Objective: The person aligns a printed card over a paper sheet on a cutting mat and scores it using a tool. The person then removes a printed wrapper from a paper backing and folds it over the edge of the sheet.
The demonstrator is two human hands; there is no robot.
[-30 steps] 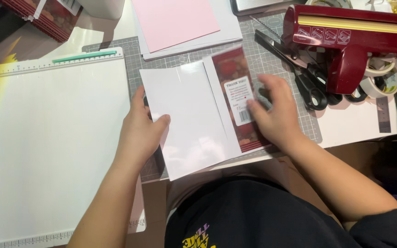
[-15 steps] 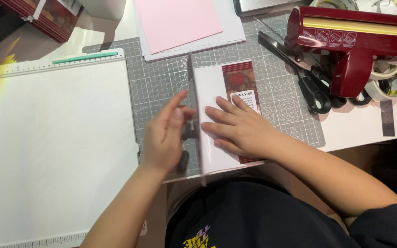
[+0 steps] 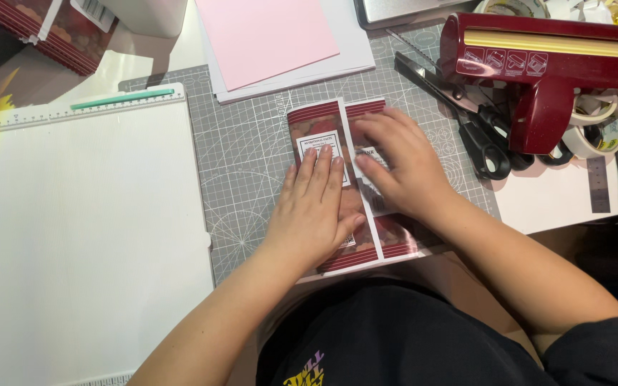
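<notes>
Nearest the front edge of the grey gridded cutting mat (image 3: 252,157), a folded dark-red printed paper wrapper with white label panels (image 3: 323,132), two flaps meeting at a centre seam, its lower end hanging just past the mat's front edge. Left hand (image 3: 312,211) flat on the left flap, fingers released and stretched straight, palm down, grasping nothing. Right hand (image 3: 402,161) on the right flap, fingers spread and slightly curled, tips pressing along the seam, likewise gripping nothing. For a clean crease, judged from this pose: firm, even pressure from the middle outward, flap edges kept parallel to the mat's grid lines, left palm anchoring while the right fingertips run the fold. To the left, just beside the mat, a large white scoring board with a ruled top edge (image 3: 80,236) and a slim teal stylus (image 3: 119,99) in its top groove. Toward the right edge, black-handled scissors (image 3: 484,139) on the mat, a dark-red tape dispenser gun (image 3: 545,64) over rolls of tape (image 3: 599,125). At the far edge, a pink sheet of paper (image 3: 266,36) on a stack of white sheets (image 3: 355,50).
</notes>
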